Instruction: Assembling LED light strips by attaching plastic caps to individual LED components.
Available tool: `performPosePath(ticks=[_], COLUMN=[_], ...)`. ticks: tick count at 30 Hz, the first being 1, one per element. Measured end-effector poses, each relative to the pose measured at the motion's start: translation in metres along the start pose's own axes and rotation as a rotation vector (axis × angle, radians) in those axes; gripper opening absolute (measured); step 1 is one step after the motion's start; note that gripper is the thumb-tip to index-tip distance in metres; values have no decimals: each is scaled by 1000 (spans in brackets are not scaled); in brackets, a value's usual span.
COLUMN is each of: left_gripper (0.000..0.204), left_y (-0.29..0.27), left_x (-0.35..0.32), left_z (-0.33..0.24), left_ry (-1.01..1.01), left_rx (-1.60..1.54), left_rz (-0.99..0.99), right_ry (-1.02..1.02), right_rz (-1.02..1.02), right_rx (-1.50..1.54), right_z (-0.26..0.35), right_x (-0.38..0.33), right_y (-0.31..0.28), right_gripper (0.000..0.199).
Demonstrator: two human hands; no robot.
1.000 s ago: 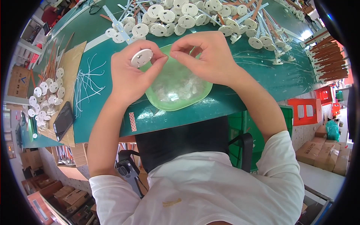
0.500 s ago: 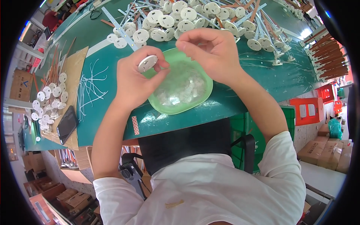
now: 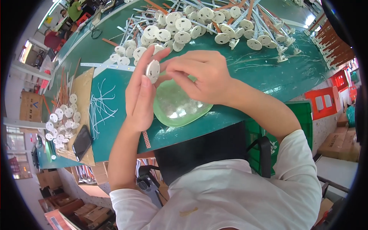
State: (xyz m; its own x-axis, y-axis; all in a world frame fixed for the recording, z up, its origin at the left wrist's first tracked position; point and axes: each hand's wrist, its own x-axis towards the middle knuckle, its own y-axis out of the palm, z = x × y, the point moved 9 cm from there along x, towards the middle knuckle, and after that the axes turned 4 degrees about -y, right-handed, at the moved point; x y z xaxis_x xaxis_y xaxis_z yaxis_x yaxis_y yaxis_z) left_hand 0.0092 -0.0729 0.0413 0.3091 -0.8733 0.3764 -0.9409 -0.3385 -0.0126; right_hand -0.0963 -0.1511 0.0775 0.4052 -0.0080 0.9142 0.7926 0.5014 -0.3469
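Can't tell if the right hand's grip (image 3: 205, 78) has anything; it blocks part of the green bowl (image 3: 168, 96), and those clear bits (image 3: 182, 110) inside are too tiny to ID.

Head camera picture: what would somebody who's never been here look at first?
Probably the big heap of round white discs, with silvery and brown strips sticking out, across the far side of the green table. Next, the one white disc in the left hand, with the right hand close beside it. Then the light green bowl of shiny bits, partly hidden behind the right hand.
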Motion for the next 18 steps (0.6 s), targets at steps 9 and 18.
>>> performPosePath(ticks=[9,18], left_gripper=[42,41], left_y=[0,4], left_x=[3,-1], left_z=[2,15], left_ry=[68,35], left_rx=[-234,-349], left_rz=[65,54], right_ry=[-62,-142], right_rz=[-34,-107], right_rx=[-46,-126], right_z=[10,27], right_x=[0,-3], right_y=[-2,-3], right_gripper=[19,22])
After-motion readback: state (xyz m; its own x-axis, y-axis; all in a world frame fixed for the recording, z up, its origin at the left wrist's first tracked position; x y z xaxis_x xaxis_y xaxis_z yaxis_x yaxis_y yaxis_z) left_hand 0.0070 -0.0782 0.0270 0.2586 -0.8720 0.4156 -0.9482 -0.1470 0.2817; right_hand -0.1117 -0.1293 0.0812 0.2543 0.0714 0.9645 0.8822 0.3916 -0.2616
